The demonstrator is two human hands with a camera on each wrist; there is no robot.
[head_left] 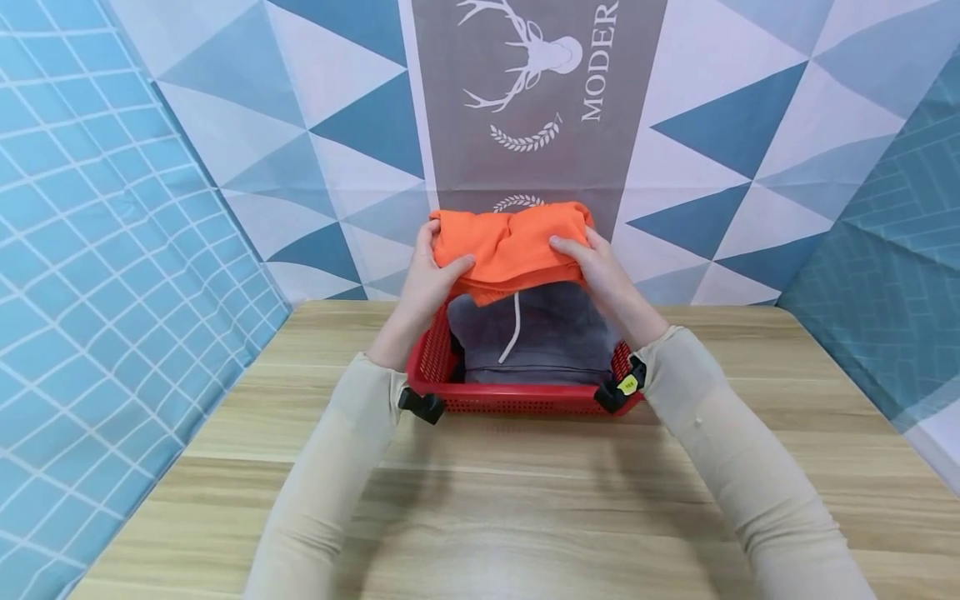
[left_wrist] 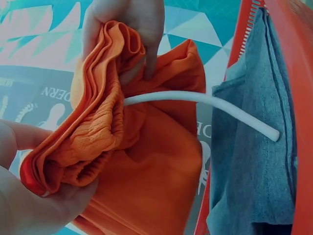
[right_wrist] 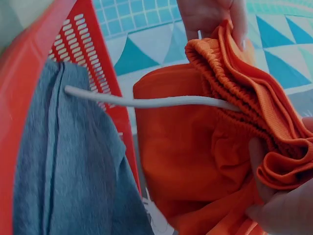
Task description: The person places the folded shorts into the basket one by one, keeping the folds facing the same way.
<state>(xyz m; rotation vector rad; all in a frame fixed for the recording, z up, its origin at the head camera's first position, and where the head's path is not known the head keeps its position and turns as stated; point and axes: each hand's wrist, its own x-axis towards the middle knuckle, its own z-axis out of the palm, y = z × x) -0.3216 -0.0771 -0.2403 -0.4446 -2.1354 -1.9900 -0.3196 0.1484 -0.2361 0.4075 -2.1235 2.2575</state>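
Observation:
A folded orange garment is held up over the far end of a red plastic basket. My left hand grips its left side, thumb on top. My right hand grips its right side the same way. A white drawstring hangs from the orange garment down onto a grey garment lying in the basket. In the wrist views the bunched elastic waistband shows, with the drawstring running across to the grey cloth.
The basket stands on a wooden table close to the far edge, with black clips at its near corners. Patterned blue and white backdrop walls close in the table at the back and both sides.

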